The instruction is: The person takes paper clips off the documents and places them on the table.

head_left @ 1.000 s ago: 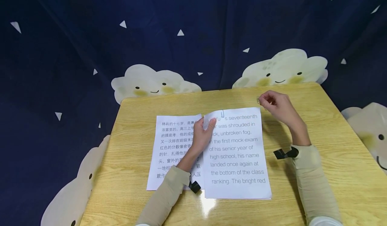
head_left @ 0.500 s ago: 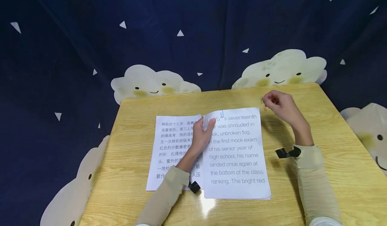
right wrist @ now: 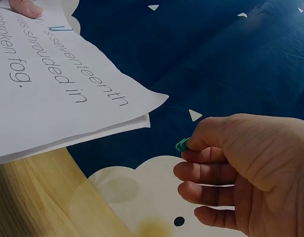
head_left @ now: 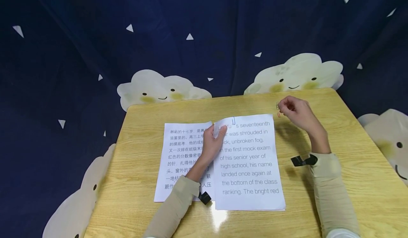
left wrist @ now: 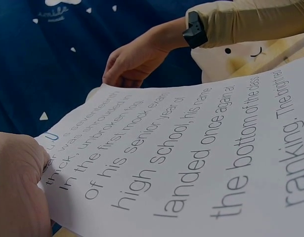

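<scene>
My left hand (head_left: 213, 143) grips the upper left corner of a stack of white sheets (head_left: 248, 156) printed in English, thumb on top. A blue paper clip (head_left: 233, 120) sits on the top edge of that stack, just right of the thumb. Between thumb and index finger, my right hand (head_left: 298, 113) pinches a green paper clip (right wrist: 182, 144). It is raised beyond the stack's upper right corner, apart from the paper. Below the fingertips in the head view is a small reddish paper clip (head_left: 278, 115).
Another white page (head_left: 183, 153), printed in Chinese, lies to the left, partly covered by my left forearm. Everything rests on a light wooden table (head_left: 134, 153). Behind it hangs a dark blue curtain (head_left: 159, 29) with cloud figures and white triangles.
My right hand has shifted slightly right, away from the sheets, with the green paper clip, and the reddish paper clip shows more fully. My left hand keeps its hold on the stack.
</scene>
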The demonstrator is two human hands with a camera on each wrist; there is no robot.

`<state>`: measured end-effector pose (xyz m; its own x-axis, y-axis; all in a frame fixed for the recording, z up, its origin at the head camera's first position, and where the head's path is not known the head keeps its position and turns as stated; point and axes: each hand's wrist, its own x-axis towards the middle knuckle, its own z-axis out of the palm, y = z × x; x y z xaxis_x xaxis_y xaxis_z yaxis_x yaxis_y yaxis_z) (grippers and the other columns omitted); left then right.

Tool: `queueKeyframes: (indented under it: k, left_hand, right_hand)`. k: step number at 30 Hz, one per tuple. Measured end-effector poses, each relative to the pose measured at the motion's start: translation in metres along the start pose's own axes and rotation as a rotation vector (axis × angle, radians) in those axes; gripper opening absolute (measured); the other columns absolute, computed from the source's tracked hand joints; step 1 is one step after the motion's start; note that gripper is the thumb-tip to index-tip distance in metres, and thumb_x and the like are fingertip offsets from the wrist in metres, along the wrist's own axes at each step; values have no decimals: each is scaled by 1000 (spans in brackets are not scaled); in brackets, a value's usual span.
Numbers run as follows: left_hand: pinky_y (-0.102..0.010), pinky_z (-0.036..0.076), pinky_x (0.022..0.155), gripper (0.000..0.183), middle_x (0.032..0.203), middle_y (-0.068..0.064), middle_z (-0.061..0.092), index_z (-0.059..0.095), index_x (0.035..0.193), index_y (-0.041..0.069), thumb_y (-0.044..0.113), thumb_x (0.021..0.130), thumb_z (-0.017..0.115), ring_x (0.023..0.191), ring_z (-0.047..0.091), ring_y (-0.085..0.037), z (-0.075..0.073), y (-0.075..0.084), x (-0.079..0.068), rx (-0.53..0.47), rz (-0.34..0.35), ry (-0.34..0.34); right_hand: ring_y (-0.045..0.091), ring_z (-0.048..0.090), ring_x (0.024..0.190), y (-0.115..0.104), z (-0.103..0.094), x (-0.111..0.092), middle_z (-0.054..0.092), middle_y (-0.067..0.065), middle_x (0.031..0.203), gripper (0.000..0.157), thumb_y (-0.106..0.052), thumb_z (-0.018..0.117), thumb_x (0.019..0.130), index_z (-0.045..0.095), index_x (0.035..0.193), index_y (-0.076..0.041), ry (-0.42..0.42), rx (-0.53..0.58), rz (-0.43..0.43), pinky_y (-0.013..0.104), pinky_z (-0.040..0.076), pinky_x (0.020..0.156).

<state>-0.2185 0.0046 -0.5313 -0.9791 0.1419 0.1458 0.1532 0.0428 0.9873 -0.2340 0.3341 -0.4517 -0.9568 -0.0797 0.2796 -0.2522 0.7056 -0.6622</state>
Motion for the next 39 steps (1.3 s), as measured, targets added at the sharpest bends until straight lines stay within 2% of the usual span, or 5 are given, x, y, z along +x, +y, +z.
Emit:
queueKeyframes:
  k: [15, 22, 29, 33, 39]
  left_hand:
    - [-32, 62, 62, 36, 79, -6, 74, 71, 125, 9, 38, 104, 65, 61, 71, -20, -1, -2, 0, -23, 4, 2]
    - [-32, 62, 60, 36, 79, -8, 74, 71, 124, 10, 39, 104, 65, 59, 71, -20, -1, -2, 1, -16, 3, 4]
    - [-34, 62, 60, 36, 80, -6, 75, 70, 126, 11, 39, 105, 63, 59, 71, -19, -1, -1, 1, -8, -7, -14]
    - [-34, 62, 61, 36, 80, -6, 74, 70, 127, 11, 39, 105, 63, 59, 71, -19, -2, 0, 1, -10, -5, -15]
    - [-33, 62, 62, 37, 80, -6, 74, 70, 128, 12, 40, 104, 63, 59, 71, -19, -2, 1, 1, -12, -16, -18]
  right_hand:
    - [21, 53, 71, 8, -2, 1, 68, 19, 92, 23, -18, 56, 108, 69, 105, 1, -79, -28, 44, 27, 42, 57]
    - [21, 54, 71, 12, -2, 0, 67, 13, 88, 29, -24, 55, 109, 69, 104, 1, -123, -39, 67, 28, 43, 58]
    - [27, 57, 75, 17, -1, 2, 69, 18, 92, 32, -26, 54, 110, 69, 104, 1, -159, -35, 78, 27, 45, 61]
    - [29, 59, 75, 19, 0, 2, 68, 17, 90, 30, -24, 54, 110, 69, 103, 1, -174, -31, 82, 26, 46, 62]
    - [21, 56, 70, 20, 0, 2, 66, 15, 86, 27, -21, 55, 110, 69, 100, 0, -184, -16, 61, 24, 45, 59]
